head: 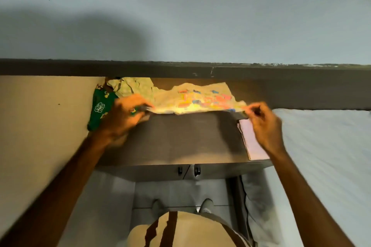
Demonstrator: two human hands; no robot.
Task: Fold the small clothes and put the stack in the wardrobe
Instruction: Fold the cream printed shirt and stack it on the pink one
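Both hands pinch one patterned cloth (198, 99) stretched between them: left hand (125, 114) fingers at one corner, right hand (263, 124) fingertips at the other, above a dark table (180, 140).

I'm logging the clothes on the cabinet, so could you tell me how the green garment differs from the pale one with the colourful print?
The green garment is dark green with small white motifs; the printed garment is pale cream with pink, blue and yellow patches. The green garment lies at the cabinet's left edge, partly under the left hand; the printed garment is stretched between the left hand and the right hand, pinched at both ends. Both are small clothes, still unfolded.
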